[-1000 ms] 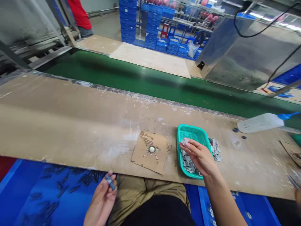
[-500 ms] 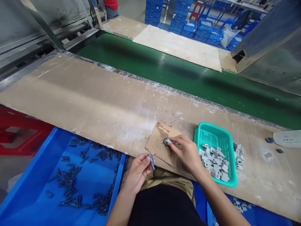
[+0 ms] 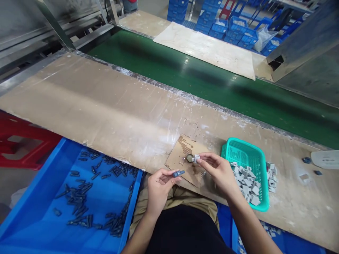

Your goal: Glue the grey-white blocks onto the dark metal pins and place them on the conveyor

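Since half a second earlier, the right hand (image 3: 219, 171) had drawn its light grey block (image 3: 196, 158) off the small round dish (image 3: 190, 158) to just beside its right side, while the left hand (image 3: 160, 183) had turned its dark blue plastic piece (image 3: 178, 173) from pointing near to pointing right. Right thumb and fingertips pinched the block; left thumb and fingers gripped the dark piece at its left end, leaving the other end free. Both parts were above the torn cardboard (image 3: 173, 158) or its near edge, the block to the far right of the dark piece, and the two stood apart. Whether the block touched the rim could not be made out. That closeness looked like the chief risk: a small leftward drift of the right hand could nudge or tip the light-looking dish, and any wet contents, which were unclear, would then spread over the cardboard. So slight a pinch on so small a block could also let it twist or drop. On the near side, the dark piece's one-ended hold might let it swivel under a sideways push, and since it was close to the near edge of the bench (image 3: 106, 106), a slip could send it into the lap.
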Tool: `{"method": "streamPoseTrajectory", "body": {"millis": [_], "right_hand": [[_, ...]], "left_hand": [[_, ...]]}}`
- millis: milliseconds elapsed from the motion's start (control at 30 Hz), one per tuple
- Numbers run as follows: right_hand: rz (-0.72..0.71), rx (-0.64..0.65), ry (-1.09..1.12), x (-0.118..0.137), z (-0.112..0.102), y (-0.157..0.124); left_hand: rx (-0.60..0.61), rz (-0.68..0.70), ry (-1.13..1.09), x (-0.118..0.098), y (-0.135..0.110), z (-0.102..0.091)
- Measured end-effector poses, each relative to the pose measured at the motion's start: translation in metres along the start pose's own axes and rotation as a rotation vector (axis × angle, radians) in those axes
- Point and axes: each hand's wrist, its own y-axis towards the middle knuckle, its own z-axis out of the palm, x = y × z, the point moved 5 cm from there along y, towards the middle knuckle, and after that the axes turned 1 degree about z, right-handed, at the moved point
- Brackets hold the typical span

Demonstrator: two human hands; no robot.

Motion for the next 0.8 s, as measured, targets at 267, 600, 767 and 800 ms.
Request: {"method": "streamPoseTrajectory", "body": {"millis": [267, 600, 767, 800], "right_hand": [[0.036, 0.063, 0.162, 0.015, 0.002, -0.021], [-0.095, 0.055, -0.035, 0.023, 0.004, -0.034], [-0.124, 0.072, -0.102, 0.023, 0.006, -0.036], [-0.133, 0.078, -0.115, 0.024, 0.005, -0.036]], "left_hand": [[0.087, 0.004, 0.069, -0.002, 0.009, 0.017], [0.127, -0.044, 0.047, 0.002, 0.010, 0.026], [0.105, -0.014, 0.103, -0.009, 0.006, 0.032], [0.101, -0.006, 0.120, -0.012, 0.005, 0.034]]}}
